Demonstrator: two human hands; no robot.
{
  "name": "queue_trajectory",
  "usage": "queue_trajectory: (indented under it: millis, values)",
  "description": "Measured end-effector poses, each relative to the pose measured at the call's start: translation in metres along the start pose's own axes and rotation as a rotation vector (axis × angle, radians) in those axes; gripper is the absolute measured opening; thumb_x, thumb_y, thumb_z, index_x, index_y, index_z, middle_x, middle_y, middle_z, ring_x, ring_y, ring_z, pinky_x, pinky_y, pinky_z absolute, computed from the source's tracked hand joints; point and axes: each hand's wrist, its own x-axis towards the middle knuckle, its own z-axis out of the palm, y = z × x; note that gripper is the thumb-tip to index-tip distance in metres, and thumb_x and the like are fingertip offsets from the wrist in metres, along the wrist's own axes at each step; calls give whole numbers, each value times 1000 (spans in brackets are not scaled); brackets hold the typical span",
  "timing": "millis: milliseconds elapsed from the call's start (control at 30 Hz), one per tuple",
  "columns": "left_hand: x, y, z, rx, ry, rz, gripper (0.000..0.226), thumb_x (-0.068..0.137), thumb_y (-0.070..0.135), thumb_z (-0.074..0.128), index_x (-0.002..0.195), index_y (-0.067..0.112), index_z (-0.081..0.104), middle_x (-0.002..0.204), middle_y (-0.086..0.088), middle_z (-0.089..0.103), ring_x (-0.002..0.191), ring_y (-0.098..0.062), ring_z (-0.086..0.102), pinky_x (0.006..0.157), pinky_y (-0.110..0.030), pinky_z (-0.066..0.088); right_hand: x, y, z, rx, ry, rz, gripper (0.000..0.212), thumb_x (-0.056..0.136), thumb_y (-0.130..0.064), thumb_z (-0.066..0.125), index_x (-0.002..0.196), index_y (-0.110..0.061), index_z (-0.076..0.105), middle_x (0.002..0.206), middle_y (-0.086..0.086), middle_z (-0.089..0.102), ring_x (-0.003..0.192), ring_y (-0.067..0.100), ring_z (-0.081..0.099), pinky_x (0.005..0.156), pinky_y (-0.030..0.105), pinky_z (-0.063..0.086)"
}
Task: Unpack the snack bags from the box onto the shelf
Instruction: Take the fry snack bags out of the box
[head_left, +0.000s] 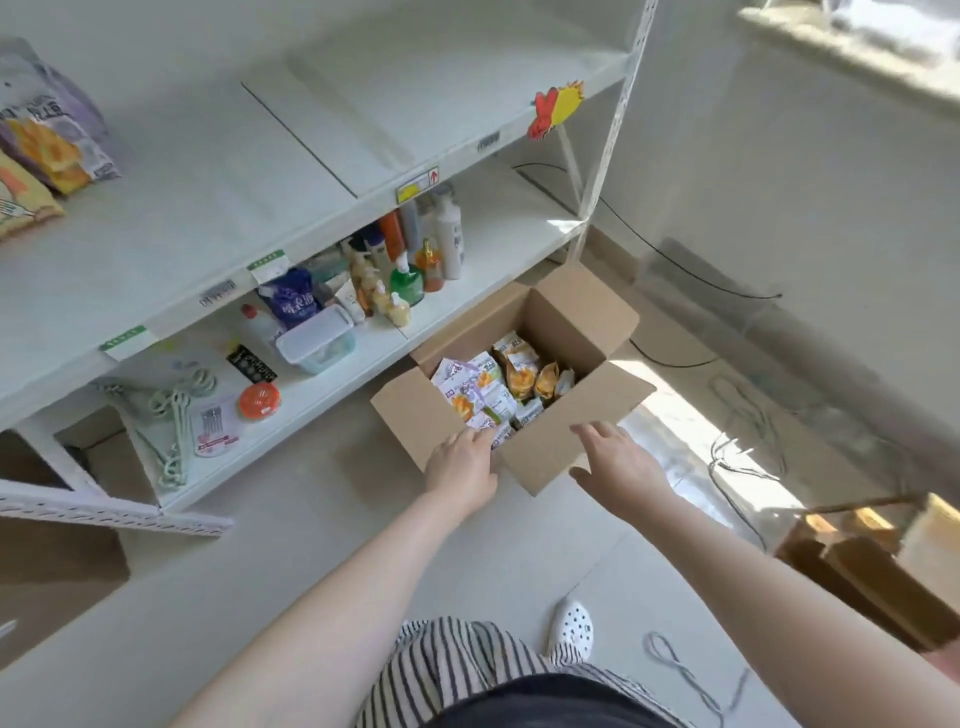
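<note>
your left hand reaches over the near edge of the open cardboard box on the floor, fingertips down on the snack bags inside; whether it has hold of one you cannot tell. your right hand hovers above the box's near flap, fingers relaxed and spread, holding nothing. two more snack bags already lie at the left end of the white shelf above.
</note>
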Motion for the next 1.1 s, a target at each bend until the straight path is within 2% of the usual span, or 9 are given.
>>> queue_trajectory:
  millis: [200, 333, 467, 633, 800, 1100]
  values:
    - [17, 48, 22, -53, -8, -59, 61, 89, 22, 54, 146, 23, 32, 144, -4, 42, 130, -26, 43, 105, -36, 36, 21, 65, -19, -47, -31, -8, 59, 97, -33, 55, 150, -20, 31, 148, 2, 40, 133, 23, 42, 85, 32, 46]
    - [34, 42, 19, -60, -12, -132, 57, 89, 22, 55, 143, 23, 37, 139, -4, 47, 126, -27, 46, 103, -35, 37, 55, 78, -28, -56, -66, -61, 60, 97, -33, 56, 150, -17, 32, 146, 6, 44, 130, 26, 45, 93, 36, 46]
    - [70, 31, 13, -53, -37, -211, 56, 88, 22, 54, 141, 19, 37, 138, -7, 48, 127, -29, 45, 102, -36, 38, 99, 84, -39, -62, -110, -95, 59, 98, -33, 55, 149, -16, 31, 144, 7, 44, 127, 27, 47, 89, 35, 46]
    - [128, 29, 1, -64, -64, -245, 52, 87, 20, 55, 137, 18, 41, 136, -6, 49, 124, -27, 47, 101, -36, 41, 157, 96, -59, -35, -119, -107, 54, 95, -33, 58, 142, -15, 40, 135, 7, 49, 120, 26, 50, 86, 36, 49]
    - [169, 30, -19, -121, -49, -305, 61, 84, 15, 54, 142, 20, 38, 138, -5, 49, 126, -26, 47, 101, -36, 42, 214, 99, -79, -2, -119, -153, 48, 93, -31, 60, 135, -13, 45, 128, 8, 52, 120, 28, 50, 86, 38, 49]
    - [233, -7, 3, -282, -41, -599, 52, 83, 13, 56, 133, 12, 44, 129, -9, 52, 116, -30, 51, 93, -37, 44, 359, 69, -56, -14, -296, -365, 58, 95, -34, 57, 146, -17, 36, 139, 7, 47, 130, 26, 43, 92, 38, 47]
